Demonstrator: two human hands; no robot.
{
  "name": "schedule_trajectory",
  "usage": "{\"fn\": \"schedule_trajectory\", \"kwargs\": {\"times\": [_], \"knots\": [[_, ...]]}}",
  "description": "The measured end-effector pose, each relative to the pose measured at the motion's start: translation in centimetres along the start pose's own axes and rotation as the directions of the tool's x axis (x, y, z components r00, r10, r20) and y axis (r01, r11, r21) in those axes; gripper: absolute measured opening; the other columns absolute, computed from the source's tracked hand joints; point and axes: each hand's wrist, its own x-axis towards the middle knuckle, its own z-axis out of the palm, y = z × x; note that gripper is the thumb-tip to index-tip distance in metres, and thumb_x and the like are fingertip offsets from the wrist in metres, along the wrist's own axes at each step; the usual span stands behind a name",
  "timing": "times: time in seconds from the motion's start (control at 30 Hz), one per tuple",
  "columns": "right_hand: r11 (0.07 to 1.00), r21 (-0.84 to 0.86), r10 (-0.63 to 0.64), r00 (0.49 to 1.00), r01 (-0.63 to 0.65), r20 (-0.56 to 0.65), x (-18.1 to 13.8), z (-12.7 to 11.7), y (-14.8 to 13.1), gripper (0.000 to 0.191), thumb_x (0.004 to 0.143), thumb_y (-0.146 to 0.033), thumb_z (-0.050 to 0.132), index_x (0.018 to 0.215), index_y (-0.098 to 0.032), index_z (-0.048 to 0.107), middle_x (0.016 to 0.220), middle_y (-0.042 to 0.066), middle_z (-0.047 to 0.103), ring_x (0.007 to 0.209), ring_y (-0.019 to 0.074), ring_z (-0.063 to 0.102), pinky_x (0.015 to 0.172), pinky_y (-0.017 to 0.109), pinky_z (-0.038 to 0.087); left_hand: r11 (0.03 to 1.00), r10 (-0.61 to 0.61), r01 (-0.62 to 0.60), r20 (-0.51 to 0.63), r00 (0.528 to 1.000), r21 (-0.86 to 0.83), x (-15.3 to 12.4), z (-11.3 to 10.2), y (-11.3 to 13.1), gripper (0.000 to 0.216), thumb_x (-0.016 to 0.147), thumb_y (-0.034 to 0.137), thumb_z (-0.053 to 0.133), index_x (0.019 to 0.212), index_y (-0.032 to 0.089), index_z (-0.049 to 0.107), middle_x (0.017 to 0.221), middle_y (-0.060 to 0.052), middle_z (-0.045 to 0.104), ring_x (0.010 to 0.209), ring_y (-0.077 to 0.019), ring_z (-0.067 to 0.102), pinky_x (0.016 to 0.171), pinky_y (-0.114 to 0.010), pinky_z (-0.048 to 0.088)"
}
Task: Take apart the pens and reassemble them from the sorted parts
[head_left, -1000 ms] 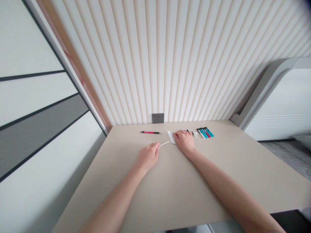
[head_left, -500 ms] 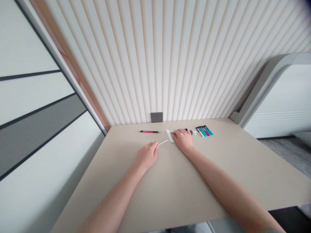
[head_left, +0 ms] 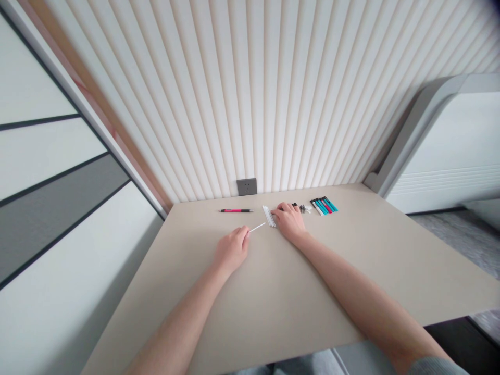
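On the table (head_left: 258, 307), the left hand (head_left: 232, 249) pinches one white rod (head_left: 257, 227), its free end toward two o'clock. The right hand (head_left: 290, 222) lies palm down with fingers curled; whether they grip anything, I cannot tell. The other rods (head_left: 269, 216) lie side by side, just past the held one's tip at one o'clock. From the right hand, small parts (head_left: 304, 209) sit at two o'clock, then coloured barrels (head_left: 324, 205). A pen (head_left: 236, 210) lies at the left hand's twelve. The step seems to be fingering out a small part; the next move would call for a fine pinch and a steady rod.
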Motion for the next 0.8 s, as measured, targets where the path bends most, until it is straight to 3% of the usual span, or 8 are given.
{"fn": "schedule_trajectory", "kwargs": {"times": [0.13,0.3,0.8], "knots": [[0.998,0.040,-0.048,0.999,0.049,-0.009,-1.5,-0.6,-0.5,0.029,0.095,-0.021,0.044,0.110,-0.025,0.069,0.107,0.008,0.064,0.102,0.0204,0.053,0.086,0.032,0.029,1.000,-0.019,0.019,0.011,1.000,-0.018,0.0,0.0,0.0,0.025,0.099,0.031,0.032,0.101,0.026,0.056,0.096,-0.004,0.067,0.082,-0.0188,0.064,0.067,-0.027,0.040],[0.994,0.108,-0.015,0.999,0.012,0.029,-3.2,-0.8,-1.2,0.028,0.096,-0.026,0.044,0.106,-0.026,0.070,0.103,0.005,0.066,0.097,0.0181,0.056,0.082,0.030,0.031,1.000,-0.006,0.006,-0.003,1.000,-0.017,-0.1,0.1,-0.1,0.025,0.099,0.031,0.031,0.100,0.026,0.056,0.096,-0.003,0.067,0.082,-0.0188,0.064,0.065,-0.027,0.040],[0.985,0.172,-0.027,0.999,0.019,0.046,-3.2,-0.8,-1.7,0.026,0.097,-0.027,0.045,0.106,-0.026,0.069,0.104,0.004,0.065,0.096,0.0162,0.058,0.082,0.027,0.034,1.000,0.014,-0.014,-0.015,1.000,-0.006,-0.2,0.0,-0.2,0.025,0.099,0.030,0.030,0.099,0.026,0.055,0.095,-0.003,0.067,0.081,-0.0190,0.064,0.065,-0.027,0.039]]}}
